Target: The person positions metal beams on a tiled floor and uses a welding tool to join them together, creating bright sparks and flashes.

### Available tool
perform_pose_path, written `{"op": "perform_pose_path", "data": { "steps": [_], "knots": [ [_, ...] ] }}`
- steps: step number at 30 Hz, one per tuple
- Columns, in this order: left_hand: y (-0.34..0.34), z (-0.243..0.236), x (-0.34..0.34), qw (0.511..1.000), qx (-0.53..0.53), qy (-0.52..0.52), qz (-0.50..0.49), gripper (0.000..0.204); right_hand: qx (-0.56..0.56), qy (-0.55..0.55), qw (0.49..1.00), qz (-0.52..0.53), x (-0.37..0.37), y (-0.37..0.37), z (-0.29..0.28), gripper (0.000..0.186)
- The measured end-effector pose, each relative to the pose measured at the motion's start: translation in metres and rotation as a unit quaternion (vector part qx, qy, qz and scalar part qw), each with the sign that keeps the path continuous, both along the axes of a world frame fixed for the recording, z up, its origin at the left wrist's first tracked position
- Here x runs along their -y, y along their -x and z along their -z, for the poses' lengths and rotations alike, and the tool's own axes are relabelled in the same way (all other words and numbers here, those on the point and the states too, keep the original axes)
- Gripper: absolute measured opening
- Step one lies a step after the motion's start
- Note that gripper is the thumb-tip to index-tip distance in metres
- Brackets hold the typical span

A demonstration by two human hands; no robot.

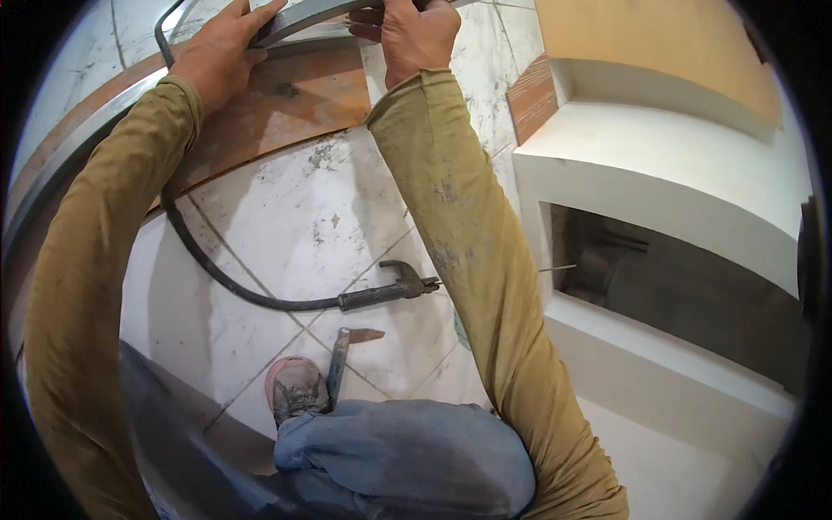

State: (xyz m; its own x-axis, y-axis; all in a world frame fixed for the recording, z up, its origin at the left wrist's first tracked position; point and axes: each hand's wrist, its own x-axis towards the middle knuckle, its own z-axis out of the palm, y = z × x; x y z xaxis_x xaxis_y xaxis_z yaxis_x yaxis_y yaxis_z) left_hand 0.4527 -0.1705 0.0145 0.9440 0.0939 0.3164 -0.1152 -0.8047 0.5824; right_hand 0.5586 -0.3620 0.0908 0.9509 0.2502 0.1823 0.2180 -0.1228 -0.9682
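Note:
At the top, my left hand grips a grey metal bar, with fingertips over it and thumb below. My right hand has its fingers curled round the same bar, farther right. Beneath them lies a worn brown wooden board on white tiles. A long metal piece runs down the left side behind my left arm. On the tiles between my forearms lies a black welding electrode holder with a rod and cable. Below it is a small hammer, next to my shoe.
On the right stands a white built-in unit with a dark recess, a light wood panel above and a reddish wood piece at its upper left. My bent knee is at the bottom, beside my shoe.

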Motion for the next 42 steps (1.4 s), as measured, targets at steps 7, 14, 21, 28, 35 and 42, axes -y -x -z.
{"op": "perform_pose_path", "data": {
  "steps": [7,14,21,28,35,42],
  "knots": [
    [0.001,0.002,-0.017,0.999,0.012,0.033,0.018,0.043,-0.003,0.033,0.999,0.009,-0.007,0.006,-0.008,0.032],
    [-0.011,-0.016,-0.043,0.983,-0.153,-0.043,0.09,0.047,0.018,-0.027,0.999,-0.036,-0.005,0.007,0.006,0.03],
    [-0.071,-0.085,-0.025,0.906,-0.405,-0.026,0.118,0.06,-0.009,-0.005,1.0,-0.022,0.002,0.01,-0.008,0.033],
    [-0.089,-0.06,-0.019,0.896,-0.219,-0.351,0.162,0.046,0.002,0.017,1.0,-0.009,0.0,0.01,-0.008,0.037],
    [-0.098,-0.093,0.004,0.925,-0.272,-0.183,0.194,0.044,0.032,0.091,0.995,0.041,0.004,0.007,-0.009,0.042],
    [-0.119,-0.114,0.014,0.924,-0.145,-0.306,0.175,0.037,0.06,0.119,0.989,0.061,0.0,0.009,-0.014,0.044]
  ]
}}
